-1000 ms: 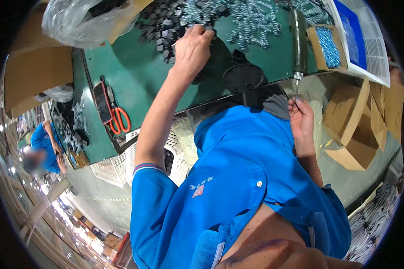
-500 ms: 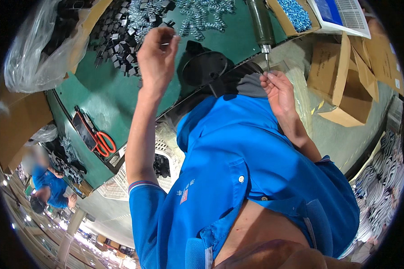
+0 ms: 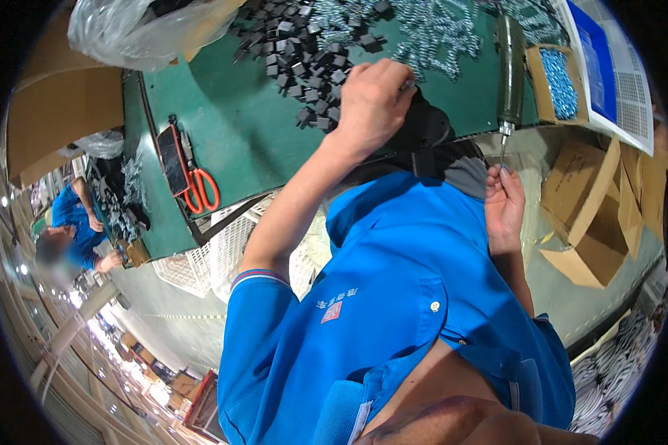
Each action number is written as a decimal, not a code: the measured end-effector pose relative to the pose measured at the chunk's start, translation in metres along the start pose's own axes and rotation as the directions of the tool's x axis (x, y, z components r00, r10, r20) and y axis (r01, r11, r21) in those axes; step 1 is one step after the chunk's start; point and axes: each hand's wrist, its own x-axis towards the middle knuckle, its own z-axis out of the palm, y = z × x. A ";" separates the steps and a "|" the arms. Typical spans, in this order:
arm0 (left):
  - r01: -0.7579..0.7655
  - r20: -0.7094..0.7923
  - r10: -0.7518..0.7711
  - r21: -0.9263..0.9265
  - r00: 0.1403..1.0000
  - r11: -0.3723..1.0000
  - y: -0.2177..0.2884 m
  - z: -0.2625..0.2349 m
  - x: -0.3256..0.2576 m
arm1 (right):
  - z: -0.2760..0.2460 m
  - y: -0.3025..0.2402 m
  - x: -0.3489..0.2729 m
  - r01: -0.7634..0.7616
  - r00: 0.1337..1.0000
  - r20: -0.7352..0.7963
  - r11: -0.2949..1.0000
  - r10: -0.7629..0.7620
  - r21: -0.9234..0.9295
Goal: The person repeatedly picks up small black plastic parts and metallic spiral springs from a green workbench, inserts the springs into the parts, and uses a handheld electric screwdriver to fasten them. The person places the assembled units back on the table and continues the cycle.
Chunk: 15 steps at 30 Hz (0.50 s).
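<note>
My left hand [image 3: 375,100] is closed over the table's near edge, with a small shiny metal piece at its fingertips. Beneath and beside it is a black round fixture [image 3: 429,122], partly covered by the hand. My right hand [image 3: 505,204] is pinched just under the bit of a dark green power screwdriver [image 3: 509,74], which hangs tip down. What those fingers hold is too small to make out. Beyond my left hand lie a heap of black blocks [image 3: 315,81] and a pile of metal springs [image 3: 441,37].
Red-handled scissors [image 3: 200,191] lie beside a dark flat device [image 3: 172,159] on the green table [image 3: 237,141]. A carton of bluish screws [image 3: 558,85] stands at right, above open cardboard boxes [image 3: 590,215]. White baskets [image 3: 234,241] stand below the table. A co-worker [image 3: 78,215] sits at far left.
The view has shifted, so the table items appear farther right. My left hand has moved from beside the black blocks to the black round fixture. My right hand stays at the screwdriver's tip.
</note>
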 end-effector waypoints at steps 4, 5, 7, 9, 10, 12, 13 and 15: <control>0.104 0.063 -0.107 0.044 0.992 0.994 -0.001 -0.003 -0.012 | 0.005 -0.001 0.000 0.020 0.999 -0.031 0.997 -0.022 -0.077; 0.115 0.026 -0.116 0.026 0.993 0.993 -0.003 -0.007 -0.014 | 0.004 -0.001 0.000 0.008 1.000 -0.026 0.996 -0.011 -0.093; 0.128 -0.043 -0.128 -0.018 0.991 0.992 0.000 -0.018 -0.011 | 0.002 -0.003 -0.002 -0.007 1.000 -0.027 0.992 0.003 -0.122; 0.186 -0.144 -0.166 0.140 0.976 0.973 -0.015 -0.033 -0.010 | 0.005 -0.003 -0.003 -0.019 0.999 -0.034 0.991 0.015 -0.131; 0.178 -0.197 -0.120 0.310 0.973 0.934 -0.028 -0.041 -0.008 | 0.005 -0.003 -0.004 -0.026 0.999 -0.040 0.990 0.020 -0.137; 0.215 -0.210 -0.128 0.474 0.969 0.854 -0.052 -0.049 -0.006 | 0.004 -0.001 0.001 0.004 1.000 -0.029 0.995 -0.007 -0.102; 0.257 -0.180 -0.192 0.481 0.965 0.838 -0.059 -0.052 -0.006 | 0.004 0.000 0.003 0.018 1.000 -0.022 0.996 -0.020 -0.084; 0.240 -0.134 -0.201 0.430 0.970 0.870 -0.071 -0.049 -0.010 | 0.002 -0.001 0.003 0.023 0.999 -0.026 0.996 -0.025 -0.088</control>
